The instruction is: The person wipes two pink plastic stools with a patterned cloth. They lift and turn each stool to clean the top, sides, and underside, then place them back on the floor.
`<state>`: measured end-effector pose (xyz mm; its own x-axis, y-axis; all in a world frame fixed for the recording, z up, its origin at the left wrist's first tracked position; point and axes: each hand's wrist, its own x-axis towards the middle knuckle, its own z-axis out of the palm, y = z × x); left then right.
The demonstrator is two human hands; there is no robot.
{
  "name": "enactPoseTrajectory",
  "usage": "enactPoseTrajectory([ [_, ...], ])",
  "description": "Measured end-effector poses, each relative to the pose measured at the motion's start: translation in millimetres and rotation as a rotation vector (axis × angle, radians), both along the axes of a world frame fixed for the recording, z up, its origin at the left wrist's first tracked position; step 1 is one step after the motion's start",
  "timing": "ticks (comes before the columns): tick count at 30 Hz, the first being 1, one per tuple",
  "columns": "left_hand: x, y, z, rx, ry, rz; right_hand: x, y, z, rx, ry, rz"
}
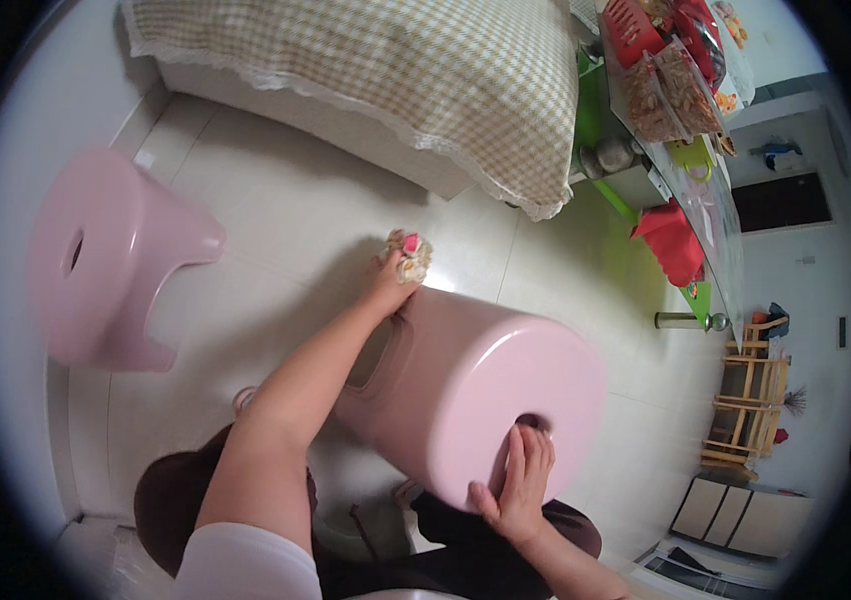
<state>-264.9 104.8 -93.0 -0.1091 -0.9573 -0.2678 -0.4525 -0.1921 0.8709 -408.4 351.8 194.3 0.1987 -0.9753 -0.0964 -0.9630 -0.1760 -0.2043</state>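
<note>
A pink plastic stool lies tipped on its side in front of me, its round seat facing right and toward me. My right hand has its fingertips in the slot of the seat, with the thumb pressed on the seat's surface. At the far end, by the stool's legs, my left hand grips a crumpled patterned cloth. That hand is against the leg edge, and part of its fingers is hidden by the cloth. An opening between the legs shows below my left wrist.
A second pink stool stands at the left near the wall. A seat or bed with a checked cover is at the top. To the right are a glass table bearing bagged food, a red cloth and a wooden rack.
</note>
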Motion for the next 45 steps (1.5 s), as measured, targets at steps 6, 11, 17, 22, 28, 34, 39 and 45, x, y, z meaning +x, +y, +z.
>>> enactPoseTrajectory([
  [6, -3, -24, 69, 0.151, 0.342, -0.296, -1, -4, 3, 0.064, -0.047, -0.059],
  [11, -80, -46, 161, -0.106, 0.51, -0.93, -1, -7, 2, 0.102, -0.054, -0.05],
  [17, -57, -67, 86, 0.209, 0.313, -0.928, -1, -9, 8, 0.135, -0.098, -0.088],
  [22, -17, -64, 25, 0.058, 0.144, -0.694, -3, -11, 4, 0.11, -0.116, -0.086],
  [28, 63, -78, 22, 0.312, -0.025, -0.362, -2, -13, 3, 0.088, -0.138, -0.113],
  [34, 18, -46, 67, 0.056, 0.299, -0.469, 0, -13, 4, 0.075, -0.145, -0.129],
  [39, -25, -68, 36, 0.327, -0.001, -0.62, 0, -15, 6, 0.078, -0.156, -0.117],
  [45, -26, -64, 69, 0.193, 0.015, -0.665, -2, -16, 8, 0.065, -0.22, -0.144],
])
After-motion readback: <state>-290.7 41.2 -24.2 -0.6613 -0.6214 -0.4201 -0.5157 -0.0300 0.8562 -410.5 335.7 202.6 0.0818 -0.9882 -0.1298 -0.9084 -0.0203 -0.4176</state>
